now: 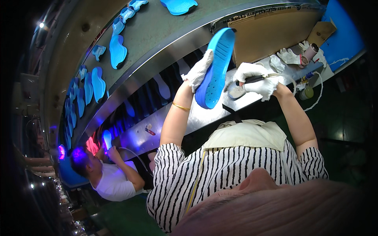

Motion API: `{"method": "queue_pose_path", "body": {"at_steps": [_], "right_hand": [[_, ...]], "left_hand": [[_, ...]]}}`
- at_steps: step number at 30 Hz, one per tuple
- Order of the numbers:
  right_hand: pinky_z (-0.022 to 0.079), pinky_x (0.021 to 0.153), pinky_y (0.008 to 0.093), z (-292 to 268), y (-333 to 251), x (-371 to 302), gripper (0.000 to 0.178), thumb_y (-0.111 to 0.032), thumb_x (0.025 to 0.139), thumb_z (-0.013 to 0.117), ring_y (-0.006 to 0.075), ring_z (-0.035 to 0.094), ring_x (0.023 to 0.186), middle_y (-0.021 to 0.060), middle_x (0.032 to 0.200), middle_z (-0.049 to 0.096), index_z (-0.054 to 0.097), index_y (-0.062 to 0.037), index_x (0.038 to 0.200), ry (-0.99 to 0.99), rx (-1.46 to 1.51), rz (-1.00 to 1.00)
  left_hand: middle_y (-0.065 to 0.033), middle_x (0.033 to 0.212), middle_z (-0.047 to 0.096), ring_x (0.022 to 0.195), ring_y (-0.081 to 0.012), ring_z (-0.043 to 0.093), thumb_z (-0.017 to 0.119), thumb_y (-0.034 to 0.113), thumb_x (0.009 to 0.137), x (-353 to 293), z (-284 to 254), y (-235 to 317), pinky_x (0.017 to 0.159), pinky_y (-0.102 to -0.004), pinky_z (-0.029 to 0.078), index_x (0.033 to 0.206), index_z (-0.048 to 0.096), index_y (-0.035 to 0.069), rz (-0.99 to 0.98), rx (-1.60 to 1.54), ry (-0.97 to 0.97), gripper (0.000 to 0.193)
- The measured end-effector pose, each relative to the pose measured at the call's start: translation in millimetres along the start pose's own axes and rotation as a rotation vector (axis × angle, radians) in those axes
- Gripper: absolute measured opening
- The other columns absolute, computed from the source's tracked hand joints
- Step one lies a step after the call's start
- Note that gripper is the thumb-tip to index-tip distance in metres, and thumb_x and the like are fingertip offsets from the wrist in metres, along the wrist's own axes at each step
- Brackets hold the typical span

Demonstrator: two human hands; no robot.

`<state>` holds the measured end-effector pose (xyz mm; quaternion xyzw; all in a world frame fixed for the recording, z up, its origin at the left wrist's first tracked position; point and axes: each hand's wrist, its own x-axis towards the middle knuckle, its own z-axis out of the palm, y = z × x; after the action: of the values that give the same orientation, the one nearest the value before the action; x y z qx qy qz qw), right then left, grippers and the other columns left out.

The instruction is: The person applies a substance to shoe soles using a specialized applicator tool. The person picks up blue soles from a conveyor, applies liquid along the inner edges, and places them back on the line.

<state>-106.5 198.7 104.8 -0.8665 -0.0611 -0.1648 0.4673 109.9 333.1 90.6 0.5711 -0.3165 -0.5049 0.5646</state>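
Note:
My left hand (pixel 200 70), in a white glove, grips a blue shoe sole (pixel 219 59) along its left edge. The sole stands tilted up, its ridged and dotted light-blue face in view and its darker blue side wall at the lower left. To the right of it, my gloved right hand (pixel 258 80) is closed round a dark-handled tool (pixel 254 79) with a hose (pixel 289 78) running from its back end. The tool's tip is unclear; it points toward the sole, apart from it. Below that hand lies a greyish rounded thing (pixel 236 93) I cannot make out.
A conveyor belt (pixel 145 37) carries several blue soles (pixel 118 51). Below it, more soles stand in a dark rack (pixel 162 86). A cardboard box (pixel 271 37), spare white gloves (pixel 288 56) and a spool (pixel 310 51) lie at the right. A co-worker (pixel 114 177) sits at the left.

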Motion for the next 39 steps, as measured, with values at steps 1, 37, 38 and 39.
{"method": "queue_pose_path", "body": {"at_steps": [1, 37, 38, 39], "right_hand": [[0.051, 0.084, 0.0312, -2, -1, -1, 0.012, -0.001, 0.071, 0.065, 0.0172, 0.061, 0.088, 0.0035, 0.096, 0.063, 0.061, -0.0064, 0.082, -0.018, 0.048, 0.067], [0.052, 0.075, 0.0326, 45, -15, -20, 0.025, 0.004, 0.073, 0.069, 0.0197, 0.065, 0.080, 0.0082, 0.087, 0.066, 0.065, -0.0035, 0.096, 0.436, -0.172, -0.170], [0.052, 0.075, 0.0327, 47, -16, -21, 0.023, 0.002, 0.073, 0.070, 0.0195, 0.064, 0.080, 0.0084, 0.087, 0.066, 0.066, -0.0035, 0.095, 0.432, -0.038, -0.119], [0.052, 0.077, 0.0330, 49, -17, -22, 0.021, 0.003, 0.073, 0.069, 0.0198, 0.065, 0.080, 0.0090, 0.087, 0.066, 0.065, -0.0031, 0.092, 0.455, -0.098, -0.018]], "left_hand": [[-0.0179, 0.109, 0.067, 0.089, -0.0247, 0.070, 0.048, 0.073, 0.089, -5, -1, 3, 0.074, -0.0361, 0.061, 0.136, 0.050, 0.003, 0.020, -0.069, 0.001, 0.085], [-0.0159, 0.134, 0.057, 0.115, -0.0301, 0.059, 0.044, 0.075, 0.089, 15, 71, -100, 0.103, -0.0452, 0.049, 0.144, 0.042, 0.007, 0.156, -1.003, -0.095, 0.088], [-0.0162, 0.134, 0.057, 0.115, -0.0307, 0.059, 0.042, 0.077, 0.089, 14, 69, -100, 0.103, -0.0456, 0.049, 0.144, 0.042, 0.007, 0.184, -0.980, -0.091, 0.089], [-0.0165, 0.134, 0.057, 0.115, -0.0314, 0.059, 0.041, 0.079, 0.088, 13, 67, -99, 0.103, -0.0460, 0.049, 0.144, 0.043, 0.007, 0.220, -0.960, -0.073, 0.091]]}}
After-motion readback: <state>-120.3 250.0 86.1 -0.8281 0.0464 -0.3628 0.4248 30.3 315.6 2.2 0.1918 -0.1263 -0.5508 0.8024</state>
